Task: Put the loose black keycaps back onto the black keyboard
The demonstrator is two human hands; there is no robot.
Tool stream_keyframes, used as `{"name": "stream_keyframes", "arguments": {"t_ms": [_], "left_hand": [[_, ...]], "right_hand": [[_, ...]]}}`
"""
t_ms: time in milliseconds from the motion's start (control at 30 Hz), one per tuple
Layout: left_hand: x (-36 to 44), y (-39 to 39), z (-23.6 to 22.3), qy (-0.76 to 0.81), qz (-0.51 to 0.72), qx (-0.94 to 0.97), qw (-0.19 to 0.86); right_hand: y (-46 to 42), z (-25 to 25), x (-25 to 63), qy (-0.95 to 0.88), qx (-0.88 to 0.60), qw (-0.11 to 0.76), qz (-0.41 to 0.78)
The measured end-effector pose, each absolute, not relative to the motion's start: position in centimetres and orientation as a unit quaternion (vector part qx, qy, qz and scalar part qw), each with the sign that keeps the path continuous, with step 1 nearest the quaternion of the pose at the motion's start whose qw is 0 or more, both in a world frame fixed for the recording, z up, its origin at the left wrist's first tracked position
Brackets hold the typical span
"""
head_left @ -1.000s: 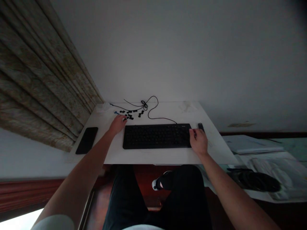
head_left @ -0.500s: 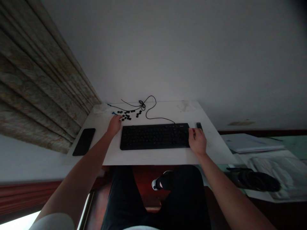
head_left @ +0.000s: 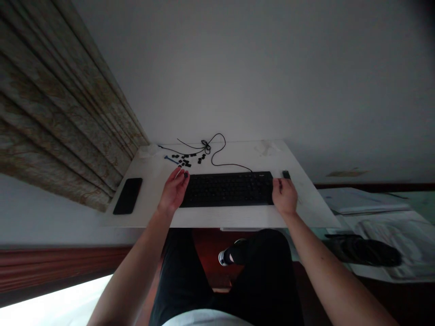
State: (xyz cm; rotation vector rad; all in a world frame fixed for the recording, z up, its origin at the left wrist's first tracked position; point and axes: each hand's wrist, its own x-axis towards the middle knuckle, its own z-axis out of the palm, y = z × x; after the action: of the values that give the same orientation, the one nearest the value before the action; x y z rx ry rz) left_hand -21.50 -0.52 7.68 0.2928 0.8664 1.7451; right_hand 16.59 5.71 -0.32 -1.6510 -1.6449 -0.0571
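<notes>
A black keyboard [head_left: 226, 189] lies on the white table, its left end partly hidden behind my left hand [head_left: 174, 190]. Between the thumb and fingers of that hand is a small black keycap [head_left: 186, 174], held just over the keyboard's upper left corner. My right hand [head_left: 284, 195] is closed at the keyboard's right end, thumb at its edge; a dark spot between its fingers is too small to make out. Several loose black keycaps [head_left: 186, 161] are scattered behind the left hand. Beside them lies a thin blue tool [head_left: 171, 160].
A black phone [head_left: 128, 195] lies on the table's left side. The keyboard's cable [head_left: 219, 154] loops along the back, near the wall. A small black object [head_left: 286, 174] sits beyond my right hand. Papers [head_left: 363, 201] and a black item [head_left: 370, 251] are at the right.
My left hand has drawn back from the loose keycaps toward the keyboard's left end, palm turned up, with a keycap in its fingers. My right hand stays at the keyboard's right end.
</notes>
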Motion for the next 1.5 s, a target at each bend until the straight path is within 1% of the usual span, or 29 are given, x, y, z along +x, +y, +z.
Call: {"name": "stream_keyframes", "arguments": {"t_ms": [167,267,333,400,467,533,567,633,800,1033,1267,1333,1433,1500], "left_hand": [[-19.7,-2.3,8.4,0.349,0.726,0.11,0.582],[-19.3,-3.1,8.1,0.358,0.712,0.134,0.588],[-19.0,-3.5,7.6,0.377,0.698,0.163,0.587],[-18.4,-4.0,6.9,0.398,0.679,0.2,0.583],[-17.5,-4.5,6.2,0.416,0.658,0.232,0.583],[-16.6,-5.0,5.7,0.425,0.639,0.246,0.592],[-16.1,-5.2,5.5,0.428,0.63,0.246,0.599],[-15.3,-5.5,5.3,0.434,0.618,0.245,0.609],[-14.6,-6.1,5.1,0.463,0.59,0.264,0.606],[-14.7,-6.7,5.0,0.49,0.576,0.283,0.59],[-15.2,-6.4,4.8,0.464,0.56,0.332,0.6],[-16.4,-5.9,4.3,0.502,0.561,0.388,0.532],[-19.3,-5.0,3.5,0.58,0.554,0.505,0.318],[-21.3,-4.4,3.0,0.603,0.521,0.569,0.202]], "right_hand": [[5.5,0.1,16.6,-0.639,-0.641,0.425,-0.022],[4.9,0.9,15.9,-0.632,-0.628,0.454,-0.021],[3.8,1.7,14.3,-0.634,-0.616,0.469,0.001],[2.1,2.6,11.5,-0.641,-0.598,0.476,0.061],[0.1,3.7,8.1,-0.656,-0.561,0.473,0.175],[-1.9,4.7,4.7,-0.679,-0.492,0.446,0.314],[-2.7,5.1,3.3,-0.688,-0.459,0.431,0.362],[-3.8,5.6,1.2,-0.698,-0.423,0.406,0.412],[-4.6,5.1,0.1,-0.69,-0.43,0.398,0.425],[-4.5,4.8,0.8,-0.715,-0.439,0.359,0.409],[-4.4,4.8,0.7,-0.62,-0.489,0.385,0.477],[-4.0,4.7,0.7,-0.589,-0.495,0.398,0.5],[-3.0,4.8,0.8,-0.537,-0.486,0.419,0.548],[-2.2,5.0,1.0,-0.504,-0.484,0.423,0.577]]}}
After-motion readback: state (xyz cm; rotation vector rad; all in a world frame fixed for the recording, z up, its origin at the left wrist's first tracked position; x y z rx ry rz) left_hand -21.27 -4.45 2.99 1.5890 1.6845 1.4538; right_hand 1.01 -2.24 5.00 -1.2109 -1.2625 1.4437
